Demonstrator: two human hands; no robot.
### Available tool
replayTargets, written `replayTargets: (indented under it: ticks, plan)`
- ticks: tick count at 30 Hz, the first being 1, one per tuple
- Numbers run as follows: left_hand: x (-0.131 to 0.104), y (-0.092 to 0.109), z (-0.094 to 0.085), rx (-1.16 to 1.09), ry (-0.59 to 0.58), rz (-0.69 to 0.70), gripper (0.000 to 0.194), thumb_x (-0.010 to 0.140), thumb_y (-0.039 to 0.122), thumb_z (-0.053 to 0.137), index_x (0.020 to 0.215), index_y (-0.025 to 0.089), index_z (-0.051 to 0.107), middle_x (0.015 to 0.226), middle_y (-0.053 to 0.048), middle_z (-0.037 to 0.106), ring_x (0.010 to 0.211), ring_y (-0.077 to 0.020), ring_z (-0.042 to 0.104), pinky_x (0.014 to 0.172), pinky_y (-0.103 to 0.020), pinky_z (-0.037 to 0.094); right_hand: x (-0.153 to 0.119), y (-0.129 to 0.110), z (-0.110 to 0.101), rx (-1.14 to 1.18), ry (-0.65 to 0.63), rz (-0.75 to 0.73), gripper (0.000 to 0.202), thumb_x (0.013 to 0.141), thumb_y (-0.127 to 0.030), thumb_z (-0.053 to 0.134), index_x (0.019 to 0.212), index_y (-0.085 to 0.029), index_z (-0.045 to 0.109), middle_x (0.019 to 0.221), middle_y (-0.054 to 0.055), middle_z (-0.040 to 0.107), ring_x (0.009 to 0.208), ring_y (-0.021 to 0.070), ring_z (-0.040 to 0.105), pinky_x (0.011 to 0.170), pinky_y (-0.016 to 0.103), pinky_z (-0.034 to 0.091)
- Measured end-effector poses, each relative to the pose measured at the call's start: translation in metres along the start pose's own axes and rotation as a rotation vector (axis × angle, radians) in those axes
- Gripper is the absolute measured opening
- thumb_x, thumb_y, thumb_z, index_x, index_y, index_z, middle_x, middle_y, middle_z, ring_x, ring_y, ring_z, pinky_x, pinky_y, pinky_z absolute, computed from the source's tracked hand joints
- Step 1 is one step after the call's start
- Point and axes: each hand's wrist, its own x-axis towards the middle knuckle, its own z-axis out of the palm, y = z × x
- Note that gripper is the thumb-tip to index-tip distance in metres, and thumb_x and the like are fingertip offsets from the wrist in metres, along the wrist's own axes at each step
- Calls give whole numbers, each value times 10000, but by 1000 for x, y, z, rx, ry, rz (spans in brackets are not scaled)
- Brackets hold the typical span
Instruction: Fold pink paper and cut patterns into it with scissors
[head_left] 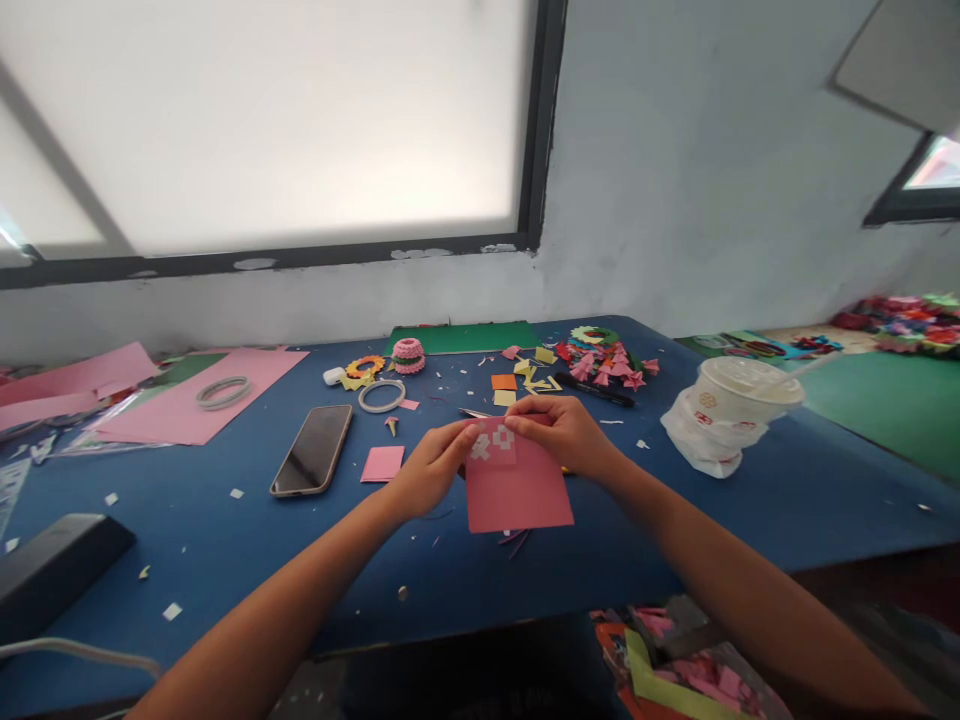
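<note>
A pink sheet of paper (521,502) is held up over the front part of the blue table. On its upper left lies a smaller pink square with white cut-out shapes (493,442). My left hand (433,465) pinches the sheet at its upper left edge, thumb on top. My right hand (559,430) grips the top edge, its thumb beside the right white shape. The fingers behind the paper are hidden. A pair of scissors, partly covered, shows its tip (474,413) just behind the hands. Left of my left hand is a stack of pink squares (382,464).
A phone (312,450), tape rolls (382,396) and large pink sheets (202,400) are on the left. Paper flowers (611,365) and a black pen (596,390) lie behind the hands. A bagged cup (720,415) stands right; a dark box (64,570) sits front left.
</note>
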Motion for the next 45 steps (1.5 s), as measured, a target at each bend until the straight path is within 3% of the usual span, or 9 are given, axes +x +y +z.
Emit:
replayTargets:
  ticks: [5,9,12,16,20,25,31,37,45]
  plan:
    - [2,5,-3,-31,179,99,380,809,365,520,1144,187,498,800,-20,612,590,-92,551,505,-201,483,2,3,-1,58,19,28,236,731,-413,588,751,-183,636,715,14,603,599,120,531,503,217,407]
    - [3,5,-5,50,180,97,248,791,324,548,957,145,591,668,-5,582,546,-83,535,499,-203,498,2,7,-2,62,17,35,239,732,-418,591,756,-186,639,718,11,606,598,117,531,516,218,407]
    - [3,4,-4,23,164,74,340,755,306,593,1061,168,543,776,-22,597,601,-92,550,494,-197,487,3,8,-3,59,14,47,236,728,-419,597,752,-187,637,707,5,598,587,111,520,514,217,400]
    - [4,4,-6,52,80,35,515,703,263,635,1181,195,457,884,-44,608,703,-114,566,563,-215,482,3,8,-3,40,-18,42,245,735,-423,579,753,-184,635,697,6,595,585,114,517,507,219,390]
    - [7,-1,-11,117,-40,-25,362,685,197,604,1042,168,552,823,-23,609,697,-113,551,605,-231,461,5,13,-1,-40,-40,16,248,742,-412,567,751,-175,640,723,16,620,634,136,547,540,231,401]
    - [10,-15,-18,305,-141,-99,118,694,214,551,782,140,579,594,35,511,515,-80,441,465,-193,331,8,29,11,-121,-110,-36,223,765,-380,548,785,-181,649,761,16,649,705,155,579,609,245,426]
    - [11,-32,-23,617,-140,-16,84,666,205,534,611,154,572,499,55,429,485,-78,346,454,-209,226,10,45,23,-198,-153,-191,191,779,-335,558,801,-177,663,772,36,663,707,152,592,652,260,448]
    - [9,-39,-23,717,-192,107,138,721,190,508,738,179,644,640,3,591,577,-112,468,542,-215,317,12,50,19,-343,-279,-414,225,832,-324,505,851,-178,675,804,66,648,740,161,586,681,280,455]
    - [4,-37,-21,894,-310,273,147,808,200,490,879,187,619,834,-44,628,750,-154,578,670,-238,425,6,39,12,-345,-443,-449,147,814,-241,531,847,-185,663,864,41,643,750,125,594,720,242,461]
